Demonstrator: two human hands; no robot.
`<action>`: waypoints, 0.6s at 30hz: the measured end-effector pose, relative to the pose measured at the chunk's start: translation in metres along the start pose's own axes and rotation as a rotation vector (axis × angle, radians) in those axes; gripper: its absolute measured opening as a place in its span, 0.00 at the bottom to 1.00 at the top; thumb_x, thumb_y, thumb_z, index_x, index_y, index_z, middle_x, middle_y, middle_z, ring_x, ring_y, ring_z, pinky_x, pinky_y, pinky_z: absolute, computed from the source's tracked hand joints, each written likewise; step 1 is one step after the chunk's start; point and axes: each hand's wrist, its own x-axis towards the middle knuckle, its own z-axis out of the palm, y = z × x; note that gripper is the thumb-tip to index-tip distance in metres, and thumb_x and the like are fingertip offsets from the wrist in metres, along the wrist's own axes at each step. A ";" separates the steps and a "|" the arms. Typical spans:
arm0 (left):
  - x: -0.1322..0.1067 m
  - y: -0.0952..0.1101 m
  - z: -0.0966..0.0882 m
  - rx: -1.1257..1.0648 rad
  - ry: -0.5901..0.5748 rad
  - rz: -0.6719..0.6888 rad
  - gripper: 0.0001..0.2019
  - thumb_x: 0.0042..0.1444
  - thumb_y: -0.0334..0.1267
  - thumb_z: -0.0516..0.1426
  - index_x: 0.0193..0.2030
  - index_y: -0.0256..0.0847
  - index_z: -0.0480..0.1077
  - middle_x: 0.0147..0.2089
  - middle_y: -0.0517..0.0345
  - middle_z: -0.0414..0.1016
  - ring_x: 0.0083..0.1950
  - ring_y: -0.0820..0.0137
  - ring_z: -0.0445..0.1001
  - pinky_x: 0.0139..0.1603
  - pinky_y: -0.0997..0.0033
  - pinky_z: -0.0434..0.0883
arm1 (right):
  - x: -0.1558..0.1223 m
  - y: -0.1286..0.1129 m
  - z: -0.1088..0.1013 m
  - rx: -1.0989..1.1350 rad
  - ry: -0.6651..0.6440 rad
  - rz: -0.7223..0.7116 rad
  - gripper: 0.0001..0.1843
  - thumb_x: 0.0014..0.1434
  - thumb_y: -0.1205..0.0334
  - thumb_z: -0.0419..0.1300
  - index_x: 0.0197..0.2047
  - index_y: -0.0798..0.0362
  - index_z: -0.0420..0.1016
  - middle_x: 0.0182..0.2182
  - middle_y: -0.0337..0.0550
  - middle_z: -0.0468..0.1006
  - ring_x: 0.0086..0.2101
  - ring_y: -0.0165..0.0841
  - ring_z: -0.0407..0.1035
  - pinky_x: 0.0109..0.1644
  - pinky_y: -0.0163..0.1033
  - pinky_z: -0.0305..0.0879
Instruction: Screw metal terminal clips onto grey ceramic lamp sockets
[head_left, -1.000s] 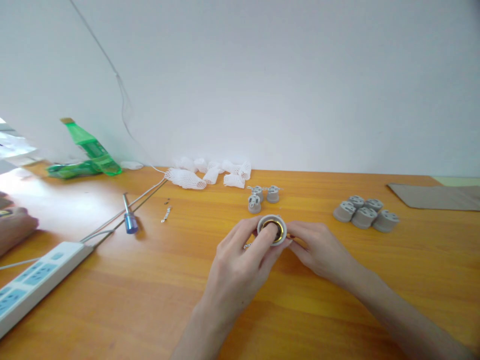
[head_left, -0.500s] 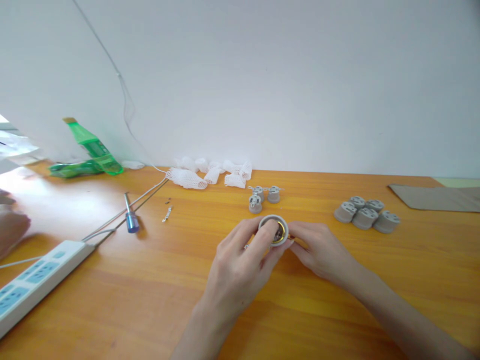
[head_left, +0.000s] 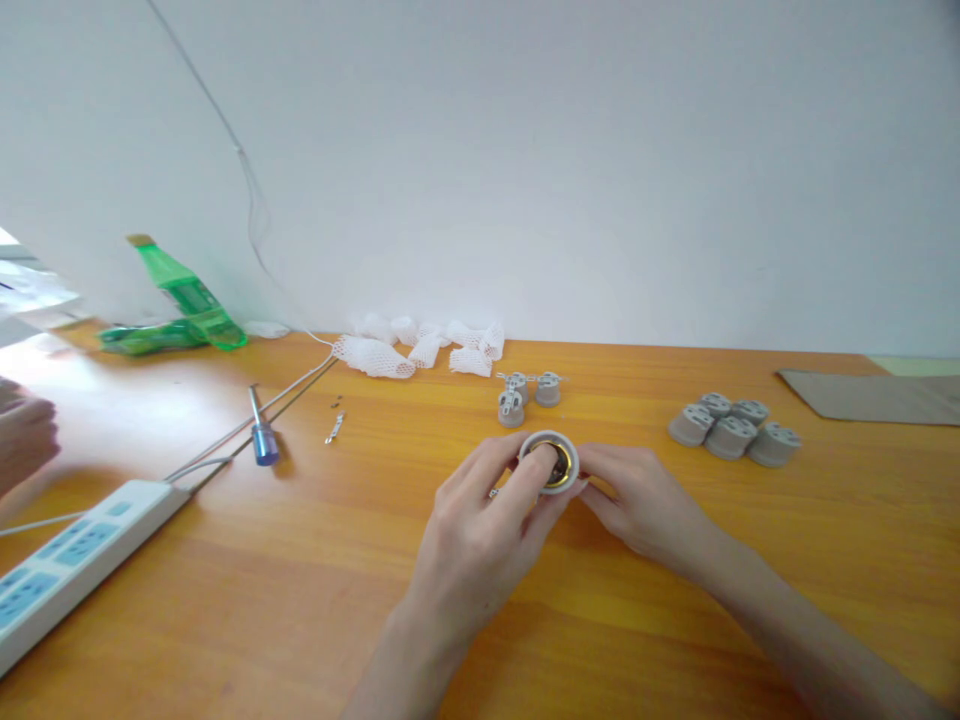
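A grey lamp socket [head_left: 568,455] with a brass threaded ring inside rests low over the orange wooden table [head_left: 300,590], its open end facing me. My left hand [head_left: 480,530] grips it from the left, one finger pushed into the opening. My right hand [head_left: 637,495] pinches its right side. Both hands are closed on the socket. Just behind it stand three small grey socket parts [head_left: 525,393] with metal clips.
A cluster of several grey socket bases [head_left: 731,428] lies to the right. White foam nets [head_left: 420,350], a blue-handled screwdriver [head_left: 260,430], small metal bits [head_left: 334,425], a white power strip [head_left: 75,560], green bottles [head_left: 180,305] and brown cardboard [head_left: 877,393] are about. Another person's hand [head_left: 26,440] is at the left edge.
My left finger has slid over and into the socket's opening, covering more of the brass ring. The other person's hand at the left edge has shifted a little.
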 end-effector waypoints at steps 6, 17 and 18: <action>0.000 -0.001 -0.001 -0.030 0.001 -0.015 0.10 0.57 0.28 0.65 0.45 0.39 0.72 0.41 0.52 0.80 0.41 0.68 0.79 0.44 0.72 0.77 | -0.001 -0.001 0.000 0.019 -0.002 -0.008 0.16 0.68 0.70 0.56 0.55 0.46 0.75 0.51 0.41 0.83 0.47 0.36 0.77 0.51 0.40 0.70; 0.000 -0.010 0.002 -0.442 0.212 -0.588 0.09 0.53 0.37 0.69 0.41 0.41 0.79 0.38 0.56 0.82 0.37 0.70 0.78 0.42 0.72 0.76 | 0.005 -0.019 -0.004 0.017 0.127 0.018 0.21 0.73 0.67 0.49 0.64 0.46 0.72 0.36 0.41 0.71 0.34 0.33 0.69 0.39 0.39 0.68; 0.000 -0.011 0.004 -0.537 0.231 -0.698 0.08 0.54 0.39 0.68 0.40 0.41 0.79 0.37 0.55 0.82 0.37 0.70 0.79 0.42 0.72 0.76 | 0.006 -0.022 -0.007 0.004 0.138 0.022 0.21 0.72 0.67 0.50 0.64 0.45 0.71 0.38 0.42 0.71 0.35 0.32 0.69 0.39 0.39 0.69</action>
